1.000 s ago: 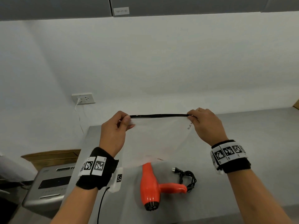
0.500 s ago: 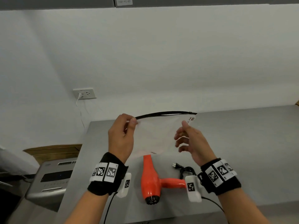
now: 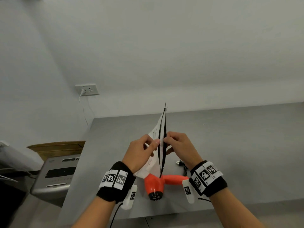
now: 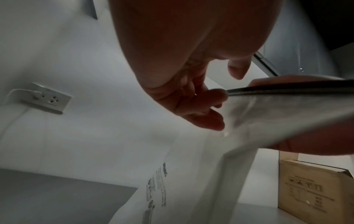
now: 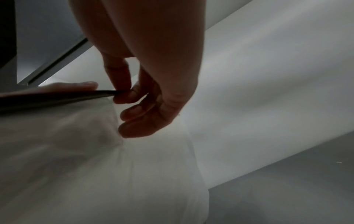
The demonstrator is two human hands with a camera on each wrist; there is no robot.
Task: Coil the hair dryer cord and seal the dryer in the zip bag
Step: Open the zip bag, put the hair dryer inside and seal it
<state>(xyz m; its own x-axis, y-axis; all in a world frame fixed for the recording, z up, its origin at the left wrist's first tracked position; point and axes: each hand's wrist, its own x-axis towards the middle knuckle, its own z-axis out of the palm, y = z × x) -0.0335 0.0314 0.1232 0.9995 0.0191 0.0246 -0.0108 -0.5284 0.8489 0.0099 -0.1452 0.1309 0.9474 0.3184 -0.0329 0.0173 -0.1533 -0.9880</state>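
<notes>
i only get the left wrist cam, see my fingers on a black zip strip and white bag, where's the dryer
Observer: The orange hair dryer lies on the grey table, right under the zip bag that you hold up.
Operator: what's my other hand doing
Observer: The right hand pinches the opposite lip of the black zip strip; the left hand pinches the near one.
Operator: is the mouth open
Observer: Yes, the head view shows a narrow gap between the two strips.
Operator: cord coiled?
Observer: The black cord sits bunched by the handle, plug lying free; the wrist hides most of it.
</notes>
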